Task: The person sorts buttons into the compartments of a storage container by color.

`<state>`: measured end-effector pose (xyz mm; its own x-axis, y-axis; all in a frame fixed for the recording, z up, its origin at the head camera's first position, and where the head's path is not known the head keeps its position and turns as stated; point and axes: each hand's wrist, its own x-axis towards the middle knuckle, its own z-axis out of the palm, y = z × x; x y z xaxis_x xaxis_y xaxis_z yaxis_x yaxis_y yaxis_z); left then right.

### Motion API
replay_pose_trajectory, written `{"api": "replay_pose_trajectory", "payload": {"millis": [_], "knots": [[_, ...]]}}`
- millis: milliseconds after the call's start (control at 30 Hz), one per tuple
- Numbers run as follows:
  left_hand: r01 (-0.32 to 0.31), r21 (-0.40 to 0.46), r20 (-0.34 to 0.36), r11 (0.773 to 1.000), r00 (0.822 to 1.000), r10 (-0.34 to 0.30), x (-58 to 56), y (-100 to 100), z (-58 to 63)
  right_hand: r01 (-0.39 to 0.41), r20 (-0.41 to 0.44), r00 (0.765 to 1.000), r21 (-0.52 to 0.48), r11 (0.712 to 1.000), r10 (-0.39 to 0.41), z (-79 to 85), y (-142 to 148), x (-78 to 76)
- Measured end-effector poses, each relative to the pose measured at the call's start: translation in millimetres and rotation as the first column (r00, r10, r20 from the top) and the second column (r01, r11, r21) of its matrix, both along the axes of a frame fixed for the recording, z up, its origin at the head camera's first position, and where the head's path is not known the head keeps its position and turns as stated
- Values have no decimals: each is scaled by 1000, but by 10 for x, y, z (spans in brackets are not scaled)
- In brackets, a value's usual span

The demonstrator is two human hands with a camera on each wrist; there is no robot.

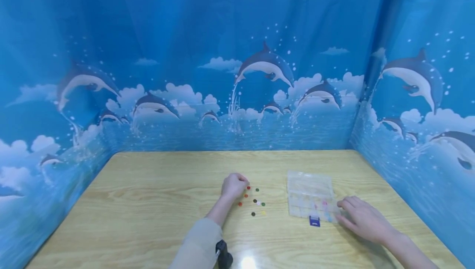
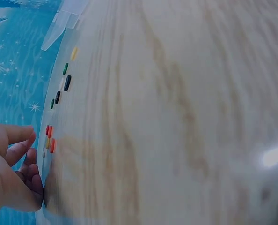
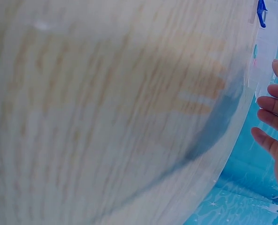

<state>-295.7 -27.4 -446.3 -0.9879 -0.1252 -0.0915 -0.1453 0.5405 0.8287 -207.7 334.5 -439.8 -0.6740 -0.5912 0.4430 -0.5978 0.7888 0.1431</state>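
My left hand is low over the table beside a loose group of small, coloured, button-like discs. A red disc lies right by its fingertips. In the left wrist view, the thumb and index finger of the left hand come close together at the tips; whether something tiny is between them cannot be seen. My right hand is at the right side of a clear compartment box, its fingers relaxed and spread near the rim. The right wrist view has the right hand with nothing in its fingers.
Green, black, white and yellow discs lie between the left hand and the box. The box has a blue latch and some pink and blue pieces inside. A dolphin-print curtain surrounds the wooden table.
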Motion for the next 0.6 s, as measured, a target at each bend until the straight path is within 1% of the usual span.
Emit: {"api": "replay_pose_trajectory", "payload": {"millis": [133, 267, 400, 600], "knots": [[6, -68, 3, 998, 1000, -6, 16, 9, 11, -3, -8, 1000, 2, 1000, 3, 8, -4, 0], [7, -145, 3, 989, 1000, -6, 26, 18, 34, -4, -5, 1000, 4, 1000, 4, 5, -5, -5], [3, -172, 12, 985, 1000, -1, 18, 30, 34, 2, 10, 1000, 8, 1000, -2, 2, -10, -6], [8, -214, 16, 977, 1000, -5, -15, 50, -4, 10, 18, 1000, 8, 1000, -11, 8, -13, 1]]}}
